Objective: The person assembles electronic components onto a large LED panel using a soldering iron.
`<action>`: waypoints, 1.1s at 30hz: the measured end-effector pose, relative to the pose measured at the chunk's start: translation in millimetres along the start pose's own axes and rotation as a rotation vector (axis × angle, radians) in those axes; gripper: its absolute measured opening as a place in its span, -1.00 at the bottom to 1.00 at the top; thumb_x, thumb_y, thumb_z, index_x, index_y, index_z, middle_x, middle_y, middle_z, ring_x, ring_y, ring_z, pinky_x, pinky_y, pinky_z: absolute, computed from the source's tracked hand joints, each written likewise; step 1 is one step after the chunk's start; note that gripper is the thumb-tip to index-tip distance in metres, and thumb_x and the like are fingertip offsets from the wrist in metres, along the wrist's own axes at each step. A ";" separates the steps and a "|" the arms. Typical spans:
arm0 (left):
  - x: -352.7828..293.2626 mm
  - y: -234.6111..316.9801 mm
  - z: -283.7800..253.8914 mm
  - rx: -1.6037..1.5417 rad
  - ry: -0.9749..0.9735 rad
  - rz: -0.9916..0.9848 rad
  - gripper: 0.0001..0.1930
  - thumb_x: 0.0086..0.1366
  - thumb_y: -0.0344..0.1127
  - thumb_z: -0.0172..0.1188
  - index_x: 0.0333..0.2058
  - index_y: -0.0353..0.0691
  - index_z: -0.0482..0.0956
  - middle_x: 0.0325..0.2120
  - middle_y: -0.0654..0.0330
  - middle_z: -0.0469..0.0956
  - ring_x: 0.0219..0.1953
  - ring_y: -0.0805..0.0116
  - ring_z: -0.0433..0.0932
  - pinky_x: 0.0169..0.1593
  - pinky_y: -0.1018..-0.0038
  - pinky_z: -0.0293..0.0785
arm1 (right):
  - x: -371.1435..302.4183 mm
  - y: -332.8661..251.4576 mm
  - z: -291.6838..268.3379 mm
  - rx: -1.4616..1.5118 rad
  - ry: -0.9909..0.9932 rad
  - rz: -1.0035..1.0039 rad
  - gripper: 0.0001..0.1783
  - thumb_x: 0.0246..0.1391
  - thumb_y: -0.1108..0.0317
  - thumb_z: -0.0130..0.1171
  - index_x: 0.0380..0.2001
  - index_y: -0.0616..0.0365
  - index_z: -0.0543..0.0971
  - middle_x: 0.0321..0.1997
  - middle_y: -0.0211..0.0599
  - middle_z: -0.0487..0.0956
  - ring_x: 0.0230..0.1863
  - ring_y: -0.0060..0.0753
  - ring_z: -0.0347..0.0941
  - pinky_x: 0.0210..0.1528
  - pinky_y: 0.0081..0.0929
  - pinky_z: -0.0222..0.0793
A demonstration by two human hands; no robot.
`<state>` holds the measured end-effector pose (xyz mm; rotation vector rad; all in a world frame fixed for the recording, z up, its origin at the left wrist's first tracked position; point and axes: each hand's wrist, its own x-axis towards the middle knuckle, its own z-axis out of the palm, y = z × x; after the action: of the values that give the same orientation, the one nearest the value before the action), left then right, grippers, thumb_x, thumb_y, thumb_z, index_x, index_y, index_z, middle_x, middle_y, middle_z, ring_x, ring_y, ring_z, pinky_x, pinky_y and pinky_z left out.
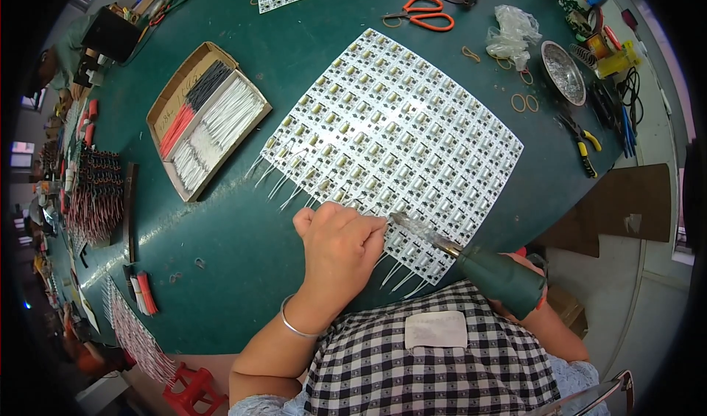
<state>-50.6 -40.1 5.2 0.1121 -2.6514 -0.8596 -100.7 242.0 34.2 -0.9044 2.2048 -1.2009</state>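
Observation:
A large white sheet of circuit boards [438, 140], covered with rows of small components, lies on the green table. Short white wires [278, 187] stick out from its near edge. My left hand [342, 235] rests over that edge with its fingers closed; whatever the fingertips pinch is hidden. In my right hand [534, 263] is a soldering iron [501, 276] with a thick green grip, most of my fingers being hidden behind it. Its metal tip touches or nearly touches the sheet, just right of my left fingertips.
Left of the sheet sits a cardboard box [209, 176] of white, red and black wires. Orange-handled scissors [423, 14], a crumpled plastic bag [512, 33], a metal bowl [563, 73] and pliers [582, 145] lie at the back and right. A red stool [193, 392] stands lower left.

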 end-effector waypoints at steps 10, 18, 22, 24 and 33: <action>-1.1 0.2 -0.5 -0.005 0.004 -0.017 -0.90 -0.10 -0.40 0.29 -0.55 -0.02 0.58 -0.62 0.39 0.42 -0.42 0.40 0.37 -0.22 0.33 0.05 | -2.0 -30.1 -11.2 0.645 0.257 0.343 -0.32 -0.05 0.14 0.20 0.07 0.30 0.27 -0.03 -0.09 0.45 -0.36 -0.33 0.50 -0.31 -0.48 0.43; -1.9 3.8 -3.5 0.042 -0.008 -0.033 -0.89 -0.11 -0.40 0.31 -0.53 -0.04 0.60 -0.61 0.38 0.43 -0.42 0.41 0.38 -0.20 0.36 0.08 | -13.3 -6.2 -5.5 0.677 0.269 0.365 -0.24 -0.08 0.09 0.25 0.11 0.28 0.24 0.01 -0.08 0.44 -0.46 -0.33 0.48 -0.39 -0.47 0.43; -3.1 11.3 -13.5 0.146 0.023 0.033 -0.86 -0.13 -0.41 0.32 -0.50 -0.06 0.61 -0.62 0.38 0.42 -0.44 0.41 0.38 -0.18 0.40 0.09 | -22.9 17.6 -2.9 0.531 0.121 0.196 -0.33 -0.01 0.07 0.19 0.07 0.28 0.30 -0.03 -0.14 0.46 -0.47 -0.35 0.47 -0.37 -0.48 0.40; -5.1 20.1 -18.4 0.199 0.043 0.082 -0.85 -0.13 -0.42 0.32 -0.50 -0.06 0.60 -0.62 0.39 0.41 -0.43 0.41 0.37 -0.19 0.40 0.10 | -21.9 18.5 -1.7 0.512 0.155 0.248 -0.38 0.02 0.04 0.15 0.02 0.29 0.35 -0.21 -0.23 0.52 -0.48 -0.40 0.45 -0.37 -0.50 0.36; -5.9 13.2 -0.6 0.208 0.026 0.157 -0.81 -0.17 -0.45 0.31 -0.48 -0.08 0.59 -0.62 0.39 0.38 -0.43 0.41 0.37 -0.19 0.38 0.11 | -20.0 35.2 4.6 0.230 0.039 0.094 -0.62 -0.05 0.38 0.17 -0.12 0.28 0.47 -0.07 -0.16 0.51 -0.06 -0.28 0.45 -0.03 -0.42 0.34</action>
<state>-44.4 -28.6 11.6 -0.0334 -2.6755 -0.5286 -95.5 268.3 3.4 -0.6828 2.0604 -1.4023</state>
